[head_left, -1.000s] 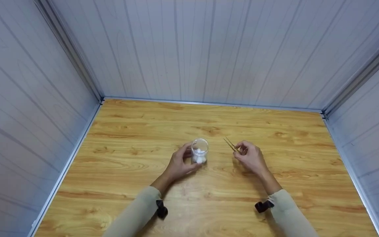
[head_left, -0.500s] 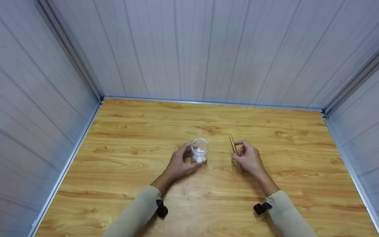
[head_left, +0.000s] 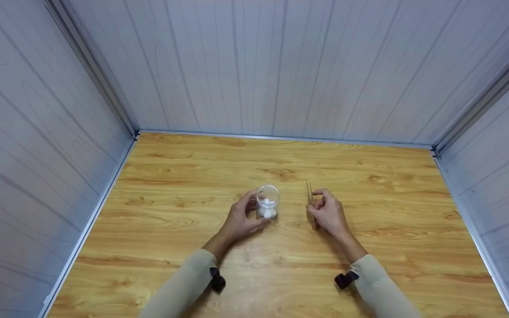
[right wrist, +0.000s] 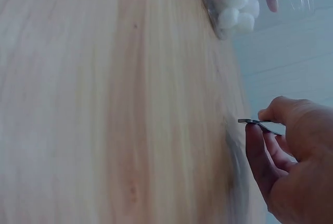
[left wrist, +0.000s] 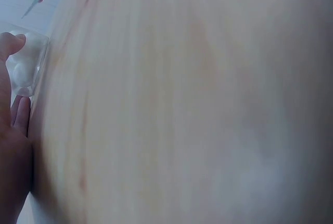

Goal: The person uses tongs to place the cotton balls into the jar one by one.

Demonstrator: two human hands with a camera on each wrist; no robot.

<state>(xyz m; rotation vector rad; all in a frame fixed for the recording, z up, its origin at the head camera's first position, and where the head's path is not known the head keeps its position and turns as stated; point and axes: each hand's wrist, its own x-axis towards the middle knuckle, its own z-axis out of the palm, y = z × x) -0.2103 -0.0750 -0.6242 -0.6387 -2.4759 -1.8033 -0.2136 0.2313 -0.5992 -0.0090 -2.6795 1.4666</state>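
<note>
A clear, open-topped jar (head_left: 274, 204) stands upright on the wooden table, with several white cotton balls (right wrist: 237, 11) at its bottom. My left hand (head_left: 240, 217) holds it from the left, thumb on the near side and fingers behind. To the right of the jar and apart from it, my right hand (head_left: 330, 214) pinches a pair of slim tweezers (head_left: 309, 194) between thumb and fingers. Their two tips are spread slightly, point away from me and have nothing between them. In the right wrist view the tweezers (right wrist: 256, 123) are mostly hidden by the fingers.
The wood-grain table (head_left: 184, 176) is bounded by pale panel walls (head_left: 254, 66) at the back and on both sides. A metal strip (head_left: 281, 138) runs along the back edge. Each sleeve carries a small black wrist camera (head_left: 347, 279).
My right hand has shifted slightly left toward the jar. The tweezers have turned from pointing up-left to pointing nearly straight away from me. The left hand and the jar have stayed put.
</note>
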